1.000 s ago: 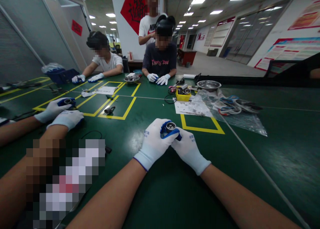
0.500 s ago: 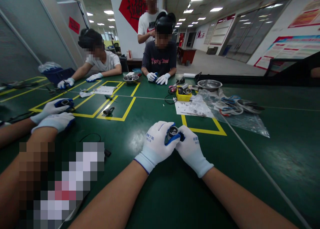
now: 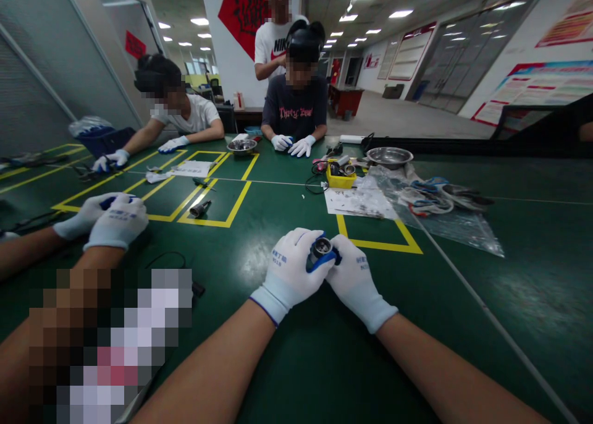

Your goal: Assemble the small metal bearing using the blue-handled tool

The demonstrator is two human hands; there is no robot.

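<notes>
My left hand (image 3: 296, 266), in a white glove with a blue palm, is wrapped round a small round metal part (image 3: 322, 246). The part's open ring end faces up and toward me, and its lower portion is hidden by the fingers. Gloved the same way, my right hand (image 3: 354, 275) meets it from the right, fingers closed against the part's side; what its fingertips grip is hidden. Both hands are just above the green table (image 3: 296, 374).
Beyond my hands are a yellow bin (image 3: 341, 178) of parts, a paper sheet (image 3: 359, 203), a metal bowl (image 3: 389, 157) and a plastic bag (image 3: 482, 232). A dark metal part (image 3: 201, 209) lies left. A co-worker's gloved hands (image 3: 118, 220) are at the left.
My hands and the metal part have barely moved. At the left, the neighbouring co-worker's hands have come together, and the far-left person's hand has shifted left.
</notes>
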